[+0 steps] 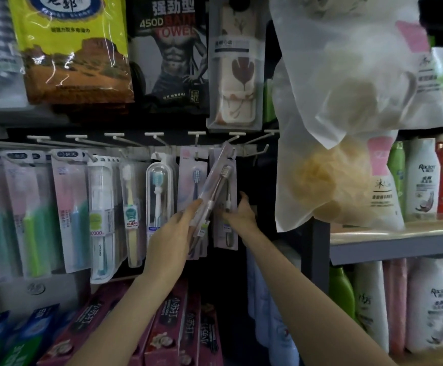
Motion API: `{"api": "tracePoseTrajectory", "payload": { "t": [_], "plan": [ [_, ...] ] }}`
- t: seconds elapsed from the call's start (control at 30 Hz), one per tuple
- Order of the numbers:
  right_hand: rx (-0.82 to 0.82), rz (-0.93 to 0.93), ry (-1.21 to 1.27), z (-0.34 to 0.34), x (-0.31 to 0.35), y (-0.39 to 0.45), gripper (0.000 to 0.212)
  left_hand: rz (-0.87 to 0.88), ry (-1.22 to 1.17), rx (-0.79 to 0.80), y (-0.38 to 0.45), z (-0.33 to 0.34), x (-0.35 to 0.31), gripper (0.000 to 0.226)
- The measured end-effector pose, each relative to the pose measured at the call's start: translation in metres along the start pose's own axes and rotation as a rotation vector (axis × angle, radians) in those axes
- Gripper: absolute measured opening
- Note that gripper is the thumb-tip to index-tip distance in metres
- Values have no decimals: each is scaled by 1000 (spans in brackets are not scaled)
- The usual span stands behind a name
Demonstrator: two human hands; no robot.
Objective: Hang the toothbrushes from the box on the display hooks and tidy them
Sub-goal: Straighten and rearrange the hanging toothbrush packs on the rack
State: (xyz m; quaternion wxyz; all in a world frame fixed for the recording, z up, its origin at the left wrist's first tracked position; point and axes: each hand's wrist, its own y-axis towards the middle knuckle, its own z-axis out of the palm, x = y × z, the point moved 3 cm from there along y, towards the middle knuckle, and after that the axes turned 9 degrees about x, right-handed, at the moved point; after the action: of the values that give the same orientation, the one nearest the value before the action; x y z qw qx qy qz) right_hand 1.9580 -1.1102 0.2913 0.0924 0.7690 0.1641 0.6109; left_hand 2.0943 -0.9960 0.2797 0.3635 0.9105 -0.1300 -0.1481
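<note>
Pink toothbrush pkg (pixel 216 188) (yellow one (pixel 131 220) nearby)

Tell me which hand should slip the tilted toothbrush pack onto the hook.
Left. The left hand already holds the tilted toothbrush pack, its top near the hook. The right hand is steadying the hanging packs below.

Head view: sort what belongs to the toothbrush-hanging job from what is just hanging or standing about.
Job:
- tilted clear toothbrush pack, gripped by left hand
- hanging pack behind it, held by right hand
- white display hooks
- hung toothbrush packs

Not the job:
- black bath towel pack
- yellow cloth pack
- frosted bag of bath sponges
- white shampoo bottles
- maroon toothpaste boxes
</note>
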Motion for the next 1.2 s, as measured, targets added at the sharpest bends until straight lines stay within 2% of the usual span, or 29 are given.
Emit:
{"api": "tracePoseTrajectory", "payload": {
  "t": [0.07, 0.2, 0.33, 0.5, 0.57, 0.7, 0.8, 1.0, 1.2],
  "plan": [
    [-4, 14, 18, 5, -4, 10, 96, 3, 10, -18, 1, 2, 3, 73],
    [-32, -9, 96, 7, -9, 17, 78, 14, 6, -23, 2, 5, 7, 75],
    [-65, -12, 100, 10, -19, 17, 76, 25, 11, -27, 3, 6, 9, 75],
    [53, 41, 228, 6, -25, 16, 59, 45, -12, -17, 3, 9, 8, 72],
    [104, 50, 240, 3, -24, 14, 61, 48, -20, -19, 3, 10, 7, 71],
    [145, 0, 167, -2, -23, 12, 79, 39, -147, -28, 1, 11, 3, 58],
    [167, -21, 145, -7, -19, 8, 86, 21, -207, -21, 1, 13, -2, 57],
    [173, -38, 109, -8, -17, -2, 70, -5, -294, 25, 4, 16, 3, 58],
    [157, -64, 161, -9, -14, -16, 80, 4, -299, -4, -2, 16, 1, 58]
  ]
}}
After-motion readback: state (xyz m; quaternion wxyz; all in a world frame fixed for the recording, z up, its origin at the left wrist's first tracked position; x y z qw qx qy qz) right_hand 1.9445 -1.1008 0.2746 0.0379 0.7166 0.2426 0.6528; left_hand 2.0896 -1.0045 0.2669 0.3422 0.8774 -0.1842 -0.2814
